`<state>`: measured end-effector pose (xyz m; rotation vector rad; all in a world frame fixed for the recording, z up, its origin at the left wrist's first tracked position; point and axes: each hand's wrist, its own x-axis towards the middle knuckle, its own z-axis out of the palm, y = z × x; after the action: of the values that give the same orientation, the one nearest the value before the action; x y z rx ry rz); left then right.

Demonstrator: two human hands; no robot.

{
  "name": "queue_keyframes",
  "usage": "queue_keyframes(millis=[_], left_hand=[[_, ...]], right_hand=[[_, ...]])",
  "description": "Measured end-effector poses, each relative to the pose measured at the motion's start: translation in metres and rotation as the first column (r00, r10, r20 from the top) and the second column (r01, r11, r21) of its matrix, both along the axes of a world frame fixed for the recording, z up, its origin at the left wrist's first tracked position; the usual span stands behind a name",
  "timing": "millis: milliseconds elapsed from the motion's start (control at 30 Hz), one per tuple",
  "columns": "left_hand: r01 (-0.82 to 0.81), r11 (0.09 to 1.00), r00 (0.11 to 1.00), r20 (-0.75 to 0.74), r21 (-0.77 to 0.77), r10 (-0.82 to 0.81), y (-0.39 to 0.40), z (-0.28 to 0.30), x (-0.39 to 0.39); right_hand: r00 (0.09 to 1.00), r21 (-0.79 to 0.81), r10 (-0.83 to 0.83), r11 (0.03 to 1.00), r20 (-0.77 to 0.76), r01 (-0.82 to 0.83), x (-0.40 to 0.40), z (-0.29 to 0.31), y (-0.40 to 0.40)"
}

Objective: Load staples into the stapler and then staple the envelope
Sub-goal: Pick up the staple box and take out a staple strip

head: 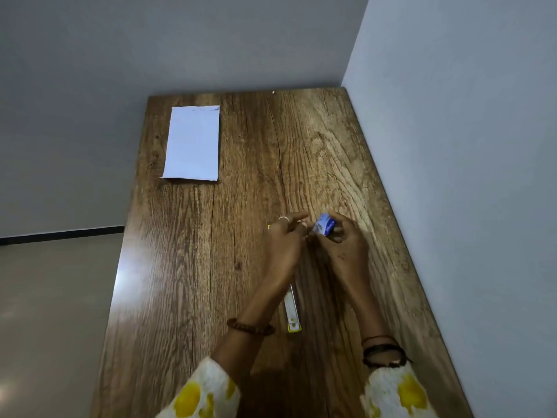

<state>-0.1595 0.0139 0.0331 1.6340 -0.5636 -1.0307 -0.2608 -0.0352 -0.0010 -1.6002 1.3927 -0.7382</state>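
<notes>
A small blue staple box [323, 225] is held above the wooden table [211, 267] in my right hand [346, 245]. My left hand [284, 242] is right beside it, its fingertips pinched at the box's near end; what they pinch is too small to tell. Under my left forearm lies the yellow stapler [292, 309], opened out flat with its white metal rail showing, most of it hidden by the hand and wrist. A white envelope [193, 143] lies flat at the far left of the table, well away from both hands.
The table fits into a corner, with a grey wall [467, 176] along its right edge and another behind it. Its left edge drops to a beige floor [54, 312].
</notes>
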Motion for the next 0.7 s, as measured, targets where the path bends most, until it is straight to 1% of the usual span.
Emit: queue_keyframes(millis=[67, 133, 233, 300, 367, 467, 533, 567, 633, 700], left_hand=[[-0.065, 0.996, 0.991, -0.121, -0.059, 0.057, 0.024, 0.015, -0.005], [-0.054, 0.993, 0.967, -0.253, -0.101, 0.027, 0.047, 0.026, -0.009], [0.022, 0.990, 0.881, -0.466, -0.140, -0.086, 0.075, 0.039, -0.017], [0.016, 0.989, 0.803, -0.588, -0.148, -0.101, 0.093, 0.048, -0.025], [-0.019, 0.982, 0.732, -0.672, -0.186, -0.112, 0.108, 0.054, -0.036], [-0.107, 0.970, 0.683, -0.725, -0.219, -0.088, 0.131, 0.057, -0.055], [-0.163, 0.959, 0.641, -0.764, -0.232, -0.076, 0.142, 0.060, -0.065], [-0.182, 0.954, 0.624, -0.777, -0.239, -0.076, 0.148, 0.061, -0.069], [-0.204, 0.947, 0.603, -0.794, -0.248, -0.077, 0.158, 0.064, -0.078], [-0.225, 0.940, 0.575, -0.814, -0.257, -0.086, 0.165, 0.066, -0.085]], right_hand=[[0.992, 0.054, 0.017, 0.998, 0.127, -0.024, -0.013, 0.024, 0.017], [0.980, 0.030, 0.115, 0.992, 0.161, -0.121, -0.026, 0.052, 0.037], [0.960, -0.047, 0.269, 0.963, 0.084, -0.265, -0.044, 0.077, 0.070], [0.947, -0.173, 0.322, 0.933, 0.017, -0.315, -0.056, 0.086, 0.092], [0.935, -0.289, 0.354, 0.895, -0.004, -0.340, -0.067, 0.090, 0.108], [0.925, -0.459, 0.364, 0.807, -0.107, -0.371, -0.078, 0.091, 0.129], [0.928, -0.586, 0.311, 0.721, -0.203, -0.370, -0.079, 0.089, 0.140], [0.935, -0.636, 0.276, 0.686, -0.224, -0.354, -0.080, 0.088, 0.146], [0.948, -0.694, 0.224, 0.646, -0.225, -0.317, -0.082, 0.088, 0.158], [0.951, -0.710, 0.225, 0.633, -0.214, -0.309, -0.085, 0.092, 0.165]])
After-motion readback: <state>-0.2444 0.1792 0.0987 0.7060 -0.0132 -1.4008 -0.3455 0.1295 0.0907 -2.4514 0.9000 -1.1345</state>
